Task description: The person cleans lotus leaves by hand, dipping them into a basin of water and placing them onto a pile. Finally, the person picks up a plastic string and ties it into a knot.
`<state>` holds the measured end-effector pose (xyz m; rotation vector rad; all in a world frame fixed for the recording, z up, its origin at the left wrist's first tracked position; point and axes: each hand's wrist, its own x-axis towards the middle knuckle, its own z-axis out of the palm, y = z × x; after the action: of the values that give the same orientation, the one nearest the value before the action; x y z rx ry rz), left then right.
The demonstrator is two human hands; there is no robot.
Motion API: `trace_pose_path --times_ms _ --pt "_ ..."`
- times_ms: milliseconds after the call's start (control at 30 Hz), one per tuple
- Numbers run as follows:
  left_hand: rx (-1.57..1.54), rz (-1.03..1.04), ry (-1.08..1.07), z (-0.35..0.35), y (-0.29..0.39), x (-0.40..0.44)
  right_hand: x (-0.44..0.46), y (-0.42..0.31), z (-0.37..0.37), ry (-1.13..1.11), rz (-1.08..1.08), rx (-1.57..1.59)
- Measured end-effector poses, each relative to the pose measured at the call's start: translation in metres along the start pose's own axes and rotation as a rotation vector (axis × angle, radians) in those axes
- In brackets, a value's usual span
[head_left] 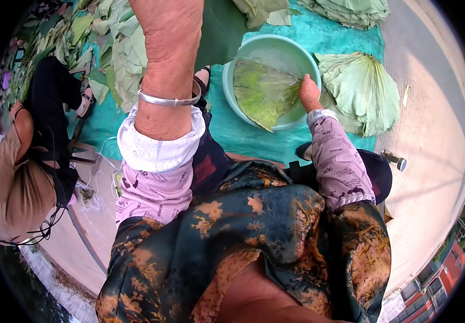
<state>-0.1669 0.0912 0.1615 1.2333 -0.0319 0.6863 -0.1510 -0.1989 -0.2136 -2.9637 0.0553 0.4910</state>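
Note:
My right hand (309, 92) is closed on the narrow end of a wet, yellow-green leaf (262, 91). That leaf lies partly in the water of a pale green basin (229, 86), its lower tip against the basin's rim. My left hand (166, 19) reaches up past the top edge of the view; only its base shows and its fingers are out of frame. A darker green leaf (219, 40) hangs beside it, partly over the basin's upper left; what holds it cannot be seen.
Folded pale leaves (364, 91) lie right of the basin, with another leaf stack (351, 11) above. More leaves (130, 48) cover the teal sheet (221, 126) at upper left. A seated person (28, 177) is on the left, near white strings (95, 196).

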Motion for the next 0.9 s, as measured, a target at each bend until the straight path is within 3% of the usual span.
trace_pose_path --times_ms 467,900 --pt "-0.046 0.008 -0.087 0.007 -0.003 0.005 0.021 -0.003 0.020 -0.082 0.022 0.076" --pt "0.064 0.066 -0.046 -0.001 0.000 0.007 0.006 0.001 -0.027 0.067 -0.012 0.179"
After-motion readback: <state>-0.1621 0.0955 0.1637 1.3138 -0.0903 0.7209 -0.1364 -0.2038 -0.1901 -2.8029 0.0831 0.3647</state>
